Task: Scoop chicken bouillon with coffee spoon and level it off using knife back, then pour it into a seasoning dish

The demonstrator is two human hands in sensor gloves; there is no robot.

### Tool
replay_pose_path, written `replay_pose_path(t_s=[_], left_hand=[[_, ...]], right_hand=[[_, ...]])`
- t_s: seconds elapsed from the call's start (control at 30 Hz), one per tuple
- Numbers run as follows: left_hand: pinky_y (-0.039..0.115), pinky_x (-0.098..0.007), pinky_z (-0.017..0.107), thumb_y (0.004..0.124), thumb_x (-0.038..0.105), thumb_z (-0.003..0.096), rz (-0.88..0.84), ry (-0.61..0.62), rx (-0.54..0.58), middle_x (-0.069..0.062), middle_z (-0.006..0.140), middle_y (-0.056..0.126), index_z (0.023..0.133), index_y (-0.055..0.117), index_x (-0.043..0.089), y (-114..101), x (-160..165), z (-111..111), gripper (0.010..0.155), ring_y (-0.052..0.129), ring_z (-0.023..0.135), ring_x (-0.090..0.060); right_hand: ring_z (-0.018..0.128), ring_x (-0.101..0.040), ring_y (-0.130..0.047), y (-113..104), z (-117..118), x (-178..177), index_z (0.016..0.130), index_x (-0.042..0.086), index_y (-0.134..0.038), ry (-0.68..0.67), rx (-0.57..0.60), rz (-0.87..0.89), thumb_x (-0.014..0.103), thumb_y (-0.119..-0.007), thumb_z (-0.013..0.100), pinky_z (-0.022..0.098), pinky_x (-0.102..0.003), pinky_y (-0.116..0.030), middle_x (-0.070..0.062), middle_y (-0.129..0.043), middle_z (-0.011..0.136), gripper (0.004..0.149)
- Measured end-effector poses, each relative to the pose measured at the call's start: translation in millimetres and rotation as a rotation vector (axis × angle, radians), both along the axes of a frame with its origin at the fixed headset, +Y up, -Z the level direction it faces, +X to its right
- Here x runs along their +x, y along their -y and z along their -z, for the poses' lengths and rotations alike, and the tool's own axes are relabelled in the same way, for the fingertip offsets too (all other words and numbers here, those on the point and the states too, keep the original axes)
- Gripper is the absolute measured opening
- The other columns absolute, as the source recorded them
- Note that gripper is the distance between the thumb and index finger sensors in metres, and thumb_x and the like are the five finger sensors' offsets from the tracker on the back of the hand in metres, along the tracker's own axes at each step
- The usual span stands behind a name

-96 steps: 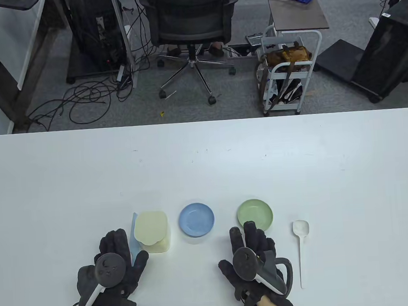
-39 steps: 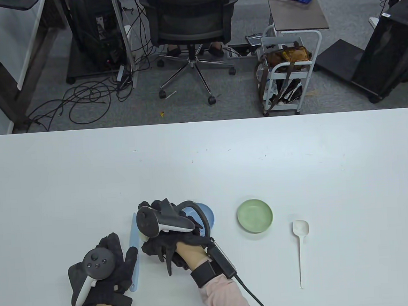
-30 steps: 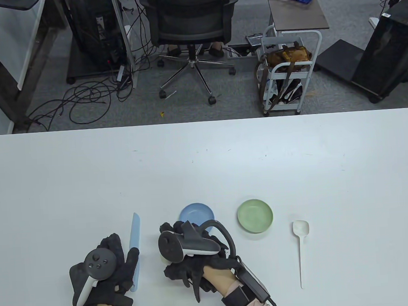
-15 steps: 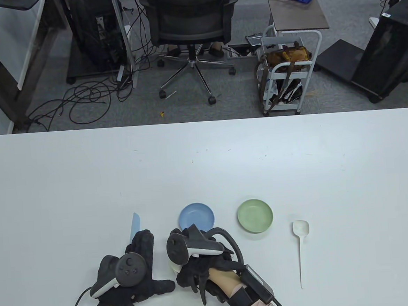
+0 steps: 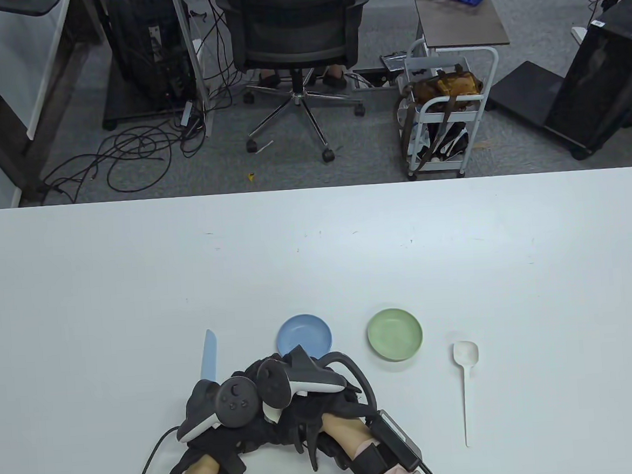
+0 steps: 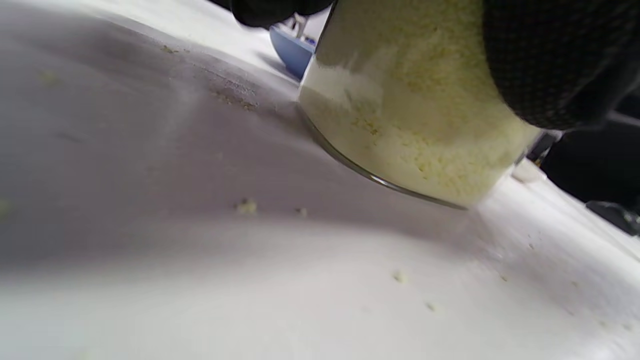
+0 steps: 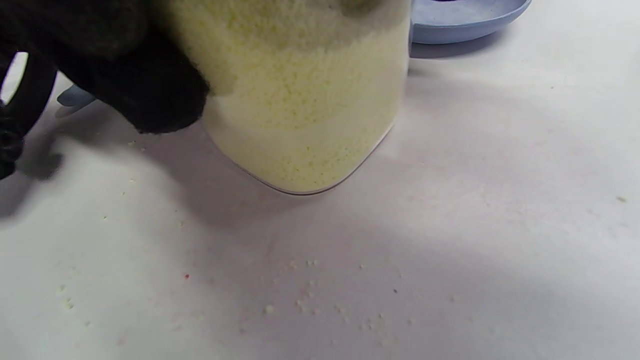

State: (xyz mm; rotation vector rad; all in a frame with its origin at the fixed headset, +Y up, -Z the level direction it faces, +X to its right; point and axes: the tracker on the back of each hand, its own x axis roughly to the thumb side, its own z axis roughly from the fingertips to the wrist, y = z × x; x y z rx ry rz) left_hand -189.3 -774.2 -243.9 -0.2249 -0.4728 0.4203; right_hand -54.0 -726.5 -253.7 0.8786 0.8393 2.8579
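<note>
The bouillon jar [image 5: 271, 413], clear with pale yellow granules, stands on the table near the front edge and is almost hidden under both hands. My right hand [image 5: 307, 416] grips it from the right, and my left hand [image 5: 246, 436] closes on it from the left. In the left wrist view the jar [image 6: 410, 125] fills the top with a gloved finger [image 6: 550, 60] curled round it. The right wrist view shows the jar [image 7: 300, 100] with a gloved finger [image 7: 150, 85] against its side. The blue knife [image 5: 209, 355] lies to the left. The white spoon [image 5: 466, 378] lies far right.
A blue dish [image 5: 305, 339] sits just behind the hands, and a green dish [image 5: 395, 334] to its right. Loose yellow grains [image 7: 305, 305] are scattered on the white table [image 5: 317, 258] in front of the jar.
My right hand reached across, took the jar and drew it toward the front edge. My left hand left the knife's side and moved right onto the jar.
</note>
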Motion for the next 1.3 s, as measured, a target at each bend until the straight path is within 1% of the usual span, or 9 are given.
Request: replay_pose_path(t_s=[0.13,0.43,0.6,0.77,0.83,0.93,1.03,1.2,1.3], left_hand=[[0.045,-0.058,0.079,0.098,0.061,0.0207,-0.030,-0.006,0.002,-0.009,0.111,0.058,0.108,0.028,0.015,2,-1,1,0.121,0.069,0.106,-0.028],[0.043,-0.057,0.079,0.099,0.060,0.0213,-0.012,0.008,0.006,-0.011,0.109,0.058,0.107,0.027,0.013,1,1,0,0.122,0.072,0.102,-0.028],[0.042,-0.057,0.079,0.099,0.060,0.0212,-0.005,0.010,0.011,-0.011,0.108,0.060,0.107,0.027,0.013,1,0,0,0.122,0.074,0.101,-0.027],[0.042,-0.057,0.079,0.099,0.060,0.0213,-0.005,0.012,0.008,-0.012,0.107,0.060,0.107,0.027,0.013,1,0,0,0.122,0.074,0.100,-0.027],[0.042,-0.057,0.079,0.099,0.060,0.0212,-0.005,0.014,0.007,-0.012,0.107,0.059,0.107,0.027,0.012,1,0,0,0.122,0.074,0.100,-0.027],[0.042,-0.058,0.079,0.099,0.060,0.0216,-0.004,0.020,0.006,-0.012,0.108,0.059,0.107,0.027,0.012,1,-1,-1,0.122,0.074,0.100,-0.027],[0.043,-0.058,0.079,0.099,0.060,0.0214,-0.004,0.021,0.004,-0.011,0.108,0.059,0.107,0.027,0.013,1,-1,-1,0.122,0.075,0.099,-0.027],[0.042,-0.058,0.078,0.099,0.061,0.0217,0.000,0.021,0.004,-0.011,0.108,0.059,0.107,0.027,0.013,1,-1,-1,0.122,0.075,0.099,-0.027],[0.042,-0.058,0.078,0.099,0.061,0.0222,-0.001,0.022,0.002,-0.011,0.108,0.059,0.107,0.027,0.013,1,-1,-1,0.121,0.075,0.099,-0.027]], right_hand=[[0.088,-0.052,-0.023,-1,1,-1,0.084,0.009,0.012,0.003,-0.033,0.001,0.043,-0.082,0.036,0.063,-0.063,-0.042,-0.028,0.001,0.095,0.112],[0.088,-0.052,-0.021,-4,10,2,0.084,0.009,0.013,-0.025,-0.142,0.036,0.041,-0.086,0.034,0.063,-0.064,-0.040,-0.028,0.001,0.094,0.115],[0.089,-0.056,-0.018,-10,23,13,0.087,0.009,0.008,0.040,-0.361,0.211,0.040,-0.086,0.037,0.061,-0.068,-0.036,-0.028,0.000,0.096,0.111],[0.088,-0.058,-0.025,-27,24,22,0.088,0.011,0.006,-0.011,-0.261,0.254,0.047,-0.086,0.036,0.056,-0.062,-0.046,-0.025,-0.004,0.097,0.112],[0.086,-0.057,-0.027,-41,23,32,0.089,0.010,0.004,0.028,-0.160,0.315,0.046,-0.086,0.035,0.059,-0.055,-0.045,-0.027,-0.005,0.097,0.111],[0.087,-0.058,-0.025,-53,20,64,0.089,0.010,0.002,0.121,-0.022,0.320,0.046,-0.087,0.035,0.058,-0.056,-0.045,-0.026,-0.005,0.097,0.111],[0.088,-0.057,-0.021,-44,14,90,0.089,0.011,0.004,0.159,0.011,0.263,0.050,-0.084,0.036,0.060,-0.055,-0.042,-0.025,-0.002,0.098,0.110],[0.088,-0.056,-0.019,1,-1,118,0.089,0.011,0.005,0.180,0.056,0.126,0.057,-0.079,0.038,0.061,-0.053,-0.041,-0.025,-0.001,0.098,0.109],[0.089,-0.055,-0.018,31,-12,118,0.089,0.012,0.006,0.156,0.011,0.052,0.061,-0.075,0.038,0.061,-0.052,-0.041,-0.024,0.000,0.098,0.107]])
